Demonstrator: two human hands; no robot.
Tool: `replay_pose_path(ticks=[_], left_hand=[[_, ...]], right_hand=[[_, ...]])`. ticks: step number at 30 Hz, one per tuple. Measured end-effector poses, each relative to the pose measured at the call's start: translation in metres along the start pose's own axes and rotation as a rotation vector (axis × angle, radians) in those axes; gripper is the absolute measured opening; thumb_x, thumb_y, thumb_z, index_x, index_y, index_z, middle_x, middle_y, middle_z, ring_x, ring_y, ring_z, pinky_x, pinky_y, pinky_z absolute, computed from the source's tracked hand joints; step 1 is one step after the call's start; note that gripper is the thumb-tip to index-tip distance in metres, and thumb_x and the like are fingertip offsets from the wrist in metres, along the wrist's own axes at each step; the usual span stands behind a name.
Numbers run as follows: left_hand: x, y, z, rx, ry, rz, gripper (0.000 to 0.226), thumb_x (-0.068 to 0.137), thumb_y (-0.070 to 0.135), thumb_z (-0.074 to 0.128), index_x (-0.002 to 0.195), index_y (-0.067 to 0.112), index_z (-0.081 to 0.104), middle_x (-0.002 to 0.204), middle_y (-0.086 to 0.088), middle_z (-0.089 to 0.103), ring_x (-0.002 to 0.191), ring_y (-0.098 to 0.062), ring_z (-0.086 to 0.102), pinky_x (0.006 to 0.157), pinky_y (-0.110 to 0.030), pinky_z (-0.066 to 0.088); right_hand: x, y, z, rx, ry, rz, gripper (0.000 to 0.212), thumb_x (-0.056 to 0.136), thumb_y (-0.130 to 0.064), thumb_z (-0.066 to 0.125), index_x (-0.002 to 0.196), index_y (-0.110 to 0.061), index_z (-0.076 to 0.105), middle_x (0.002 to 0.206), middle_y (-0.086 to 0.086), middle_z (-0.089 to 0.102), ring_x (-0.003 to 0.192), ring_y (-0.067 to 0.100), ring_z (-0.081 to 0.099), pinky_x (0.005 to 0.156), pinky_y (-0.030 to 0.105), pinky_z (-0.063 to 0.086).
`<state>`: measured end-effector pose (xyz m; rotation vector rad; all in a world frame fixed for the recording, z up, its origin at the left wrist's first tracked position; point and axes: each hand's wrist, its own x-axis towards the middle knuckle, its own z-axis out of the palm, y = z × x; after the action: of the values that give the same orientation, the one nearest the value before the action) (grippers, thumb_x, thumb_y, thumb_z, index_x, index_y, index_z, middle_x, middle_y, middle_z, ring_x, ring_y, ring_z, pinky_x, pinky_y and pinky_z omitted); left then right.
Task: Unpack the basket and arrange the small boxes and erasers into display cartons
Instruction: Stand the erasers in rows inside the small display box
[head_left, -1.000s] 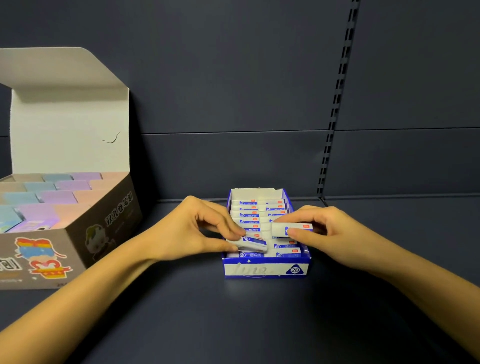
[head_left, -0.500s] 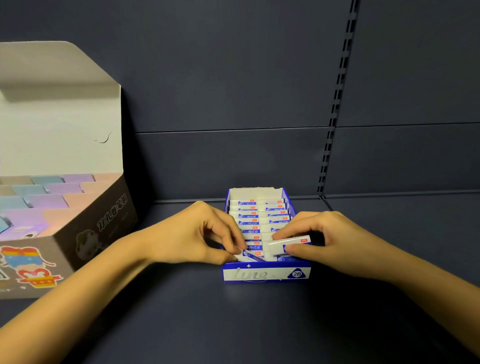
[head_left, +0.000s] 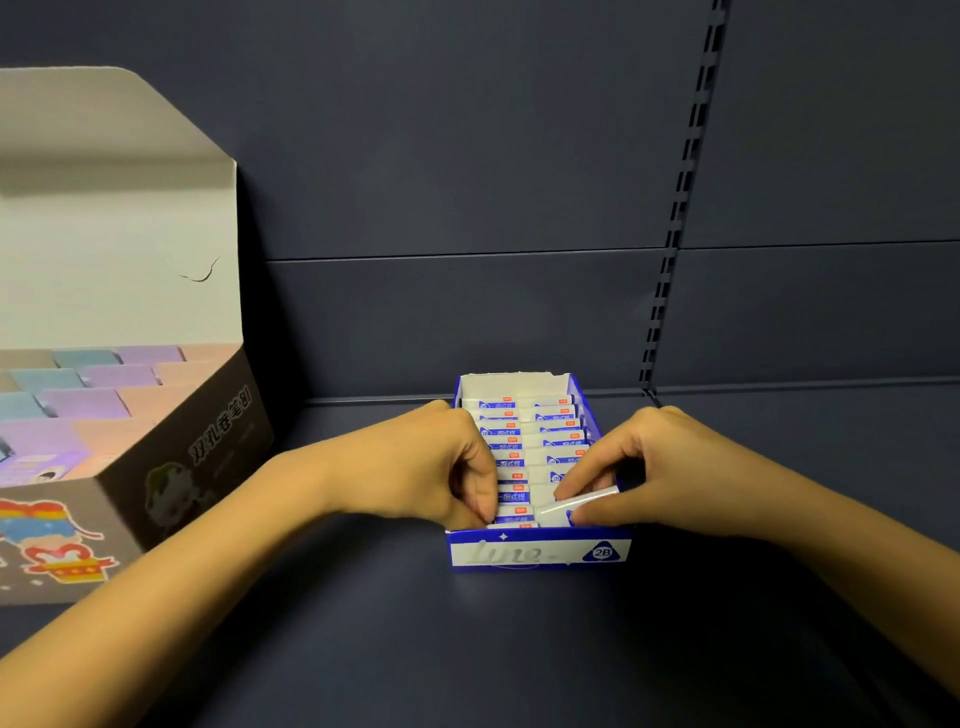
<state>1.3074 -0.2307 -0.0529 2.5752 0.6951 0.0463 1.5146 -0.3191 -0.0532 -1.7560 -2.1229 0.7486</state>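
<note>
The blue carton (head_left: 540, 555) carries "2B" in a dark triangle at the right end of its front panel; the pale script beside it cannot be read. The large carton (head_left: 171, 483) shows 双孔卷笔刀 on its side. The erasers (head_left: 524, 447) bear small "2B" marks; their other print is illegible.

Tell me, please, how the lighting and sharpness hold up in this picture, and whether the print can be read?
Head view: dim, even light, with the open lid of the large carton brightest. Head view: the slotted upright leans and bows with wide-angle distortion. Head view: the eraser in the right hand grip is smeared pale, and script on the blue carton is blurred, only 2B readable.
</note>
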Motion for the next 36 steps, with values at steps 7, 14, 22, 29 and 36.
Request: replay_pose_path(ticks=[7,14,22,29,36], left_hand=[[-0.001,-0.001,0.002,0.021,0.006,0.014,0.01,0.078,0.016,0.073,0.087,0.013,0.076,0.079,0.018,0.066,0.076,0.008,0.061,0.065,-0.007,0.044],[-0.003,-0.004,0.004,0.007,0.049,0.041,0.008,0.078,0.018,0.074,0.085,0.016,0.076,0.085,0.018,0.069,0.087,0.003,0.063,0.07,-0.006,0.045],[-0.003,-0.009,0.006,-0.016,0.06,0.046,0.011,0.077,0.02,0.074,0.087,0.017,0.076,0.081,0.026,0.066,0.093,0.003,0.062,0.072,-0.009,0.046],[-0.002,-0.008,0.007,-0.002,0.076,0.051,0.008,0.077,0.02,0.075,0.085,0.018,0.077,0.084,0.024,0.06,0.097,0.003,0.054,0.077,-0.007,0.043],[-0.011,-0.013,0.013,-0.227,0.245,0.055,0.008,0.077,0.022,0.073,0.083,0.02,0.078,0.092,0.011,0.062,0.094,-0.006,0.059,0.081,-0.019,0.049]], right_hand=[[0.005,-0.008,-0.004,-0.131,-0.017,0.032,0.008,0.078,-0.03,0.073,0.084,-0.033,0.069,0.09,-0.008,0.074,0.089,0.001,0.067,0.061,-0.003,0.042],[0.01,-0.02,-0.005,-0.33,-0.088,-0.001,0.01,0.081,-0.034,0.07,0.076,-0.034,0.061,0.089,-0.022,0.066,0.092,0.0,0.058,0.08,0.016,0.049],[0.009,-0.017,-0.004,-0.335,-0.085,-0.02,0.004,0.084,-0.033,0.067,0.087,-0.03,0.068,0.109,-0.016,0.068,0.11,0.003,0.056,0.073,0.01,0.048],[0.012,-0.012,-0.002,-0.312,-0.063,0.0,0.009,0.084,-0.024,0.067,0.088,-0.019,0.073,0.073,-0.025,0.064,0.086,-0.001,0.06,0.083,0.027,0.055],[0.008,0.004,0.003,-0.063,0.134,-0.064,0.009,0.083,-0.03,0.068,0.087,-0.026,0.075,0.071,-0.011,0.061,0.063,-0.004,0.052,0.055,0.008,0.039]])
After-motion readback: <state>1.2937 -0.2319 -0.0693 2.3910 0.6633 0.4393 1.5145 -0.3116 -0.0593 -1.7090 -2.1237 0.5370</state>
